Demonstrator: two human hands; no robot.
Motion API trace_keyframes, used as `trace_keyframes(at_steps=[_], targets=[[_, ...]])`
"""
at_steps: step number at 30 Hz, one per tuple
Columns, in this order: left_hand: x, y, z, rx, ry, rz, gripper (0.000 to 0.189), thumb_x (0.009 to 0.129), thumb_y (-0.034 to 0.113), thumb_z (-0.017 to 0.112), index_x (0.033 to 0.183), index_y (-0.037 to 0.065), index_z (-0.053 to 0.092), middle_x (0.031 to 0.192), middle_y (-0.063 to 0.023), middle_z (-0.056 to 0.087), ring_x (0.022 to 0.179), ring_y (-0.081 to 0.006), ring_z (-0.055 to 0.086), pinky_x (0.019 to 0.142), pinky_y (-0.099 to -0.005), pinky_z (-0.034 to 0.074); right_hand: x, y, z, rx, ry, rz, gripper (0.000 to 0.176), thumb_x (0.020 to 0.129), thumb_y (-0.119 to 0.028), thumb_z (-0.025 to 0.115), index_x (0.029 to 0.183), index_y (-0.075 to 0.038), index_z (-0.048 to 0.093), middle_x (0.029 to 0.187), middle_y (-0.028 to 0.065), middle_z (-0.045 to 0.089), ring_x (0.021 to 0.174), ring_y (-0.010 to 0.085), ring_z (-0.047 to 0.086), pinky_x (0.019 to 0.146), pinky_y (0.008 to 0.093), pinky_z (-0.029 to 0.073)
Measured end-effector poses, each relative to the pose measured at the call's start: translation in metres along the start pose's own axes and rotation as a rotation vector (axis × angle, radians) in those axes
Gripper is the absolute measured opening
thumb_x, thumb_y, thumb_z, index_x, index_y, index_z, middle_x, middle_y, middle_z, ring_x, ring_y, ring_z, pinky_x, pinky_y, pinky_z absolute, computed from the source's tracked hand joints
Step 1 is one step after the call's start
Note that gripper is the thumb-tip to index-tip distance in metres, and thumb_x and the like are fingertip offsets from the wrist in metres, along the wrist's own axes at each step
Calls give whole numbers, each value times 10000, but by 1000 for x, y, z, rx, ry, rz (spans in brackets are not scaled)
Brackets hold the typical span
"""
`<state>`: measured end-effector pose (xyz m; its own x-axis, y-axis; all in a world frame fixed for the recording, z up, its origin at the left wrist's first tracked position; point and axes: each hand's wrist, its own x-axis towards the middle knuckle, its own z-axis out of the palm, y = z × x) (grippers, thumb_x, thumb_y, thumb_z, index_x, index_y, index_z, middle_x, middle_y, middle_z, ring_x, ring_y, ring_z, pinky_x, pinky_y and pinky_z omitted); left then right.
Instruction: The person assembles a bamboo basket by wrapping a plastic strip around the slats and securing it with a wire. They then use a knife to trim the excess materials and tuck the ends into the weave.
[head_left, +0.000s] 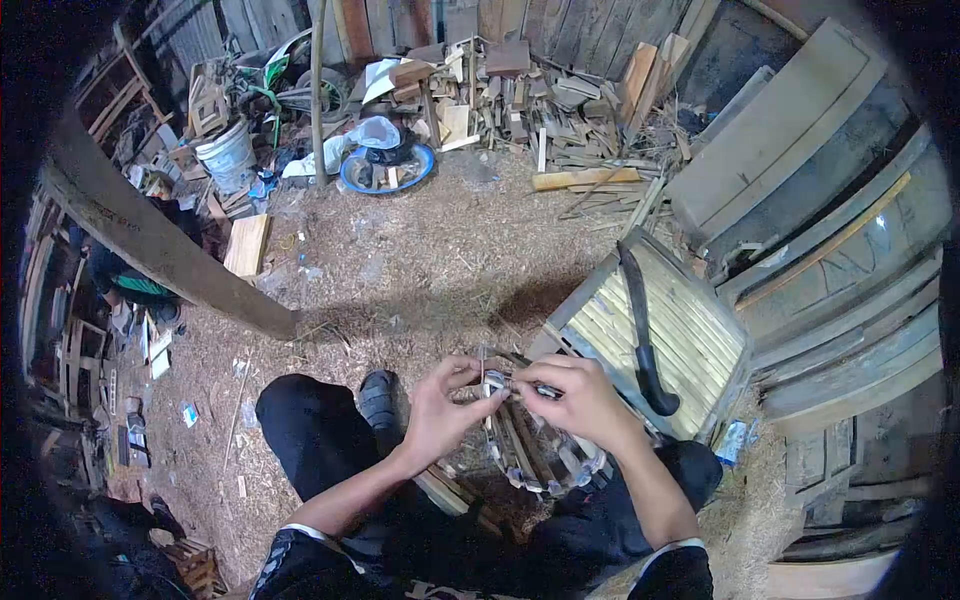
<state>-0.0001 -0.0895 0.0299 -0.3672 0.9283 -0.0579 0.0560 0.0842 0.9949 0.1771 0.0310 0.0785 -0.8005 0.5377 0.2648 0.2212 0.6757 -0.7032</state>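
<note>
Gripping one basket (538, 468), two hands (440, 412) (578, 395)

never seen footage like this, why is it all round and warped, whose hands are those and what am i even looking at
There is no machine here. One camera sits on a person's head and looks forward and down, and its wide lens bends the edges of the picture. The two hands are that person's own.

The left hand and right hand meet in the middle. Both pinch the top of a small woven piece made of thin strips; I cannot tell exactly what it is.

The person sits with legs folded on ground covered in shavings. To the right lies a slatted panel with a long knife on it. Farther off are a pile of wood scraps, a blue basin and a white bucket.
</note>
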Motion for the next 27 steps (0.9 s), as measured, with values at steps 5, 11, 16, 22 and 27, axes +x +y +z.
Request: trace_keyframes(at_steps=[5, 11, 16, 22, 27], targets=[[5, 10, 0, -55, -68, -70, 485, 776, 159, 869, 1151, -47, 640, 1161, -159, 710, 1129, -220, 652, 1003, -365, 505, -4, 4, -2, 82, -9, 31, 156, 818, -97, 750, 953, -20, 740, 876, 134, 727, 775, 276, 709, 694, 351, 553], [13, 10, 5, 8, -124, 3, 490, 763, 155, 879, 1139, -68, 659, 1147, -160, 713, 1099, -200, 659, 1009, -372, 503, -8, 7, -3, 80, 26, 44, 142, 835, -81, 733, 955, -6, 736, 862, 140, 728, 763, 263, 709, 685, 339, 546], [14, 10, 7, -59, -130, -36, 452, 756, 138, 884, 1094, -70, 666, 1163, -173, 703, 1095, -211, 661, 983, -364, 524, -12, 9, -5, 84, 84, 62, 146, 843, -67, 730, 970, 5, 731, 849, 135, 720, 733, 251, 696, 666, 328, 542], [15, 9, 8, -59, -150, -37, 403, 777, 122, 869, 1058, -81, 662, 1177, -178, 696, 1062, -205, 671, 909, -342, 565, -17, 9, -4, 65, 50, 50, 150, 850, -121, 730, 978, -43, 735, 928, 119, 728, 809, 297, 708, 710, 368, 560], [17, 9, 11, -60, -146, -9, 395, 782, 130, 868, 1050, -79, 668, 1140, -166, 707, 1022, -197, 682, 883, -337, 569, -16, 6, -5, 34, 59, 55, 145, 849, -127, 734, 970, -48, 741, 938, 118, 731, 817, 298, 709, 716, 369, 563]])
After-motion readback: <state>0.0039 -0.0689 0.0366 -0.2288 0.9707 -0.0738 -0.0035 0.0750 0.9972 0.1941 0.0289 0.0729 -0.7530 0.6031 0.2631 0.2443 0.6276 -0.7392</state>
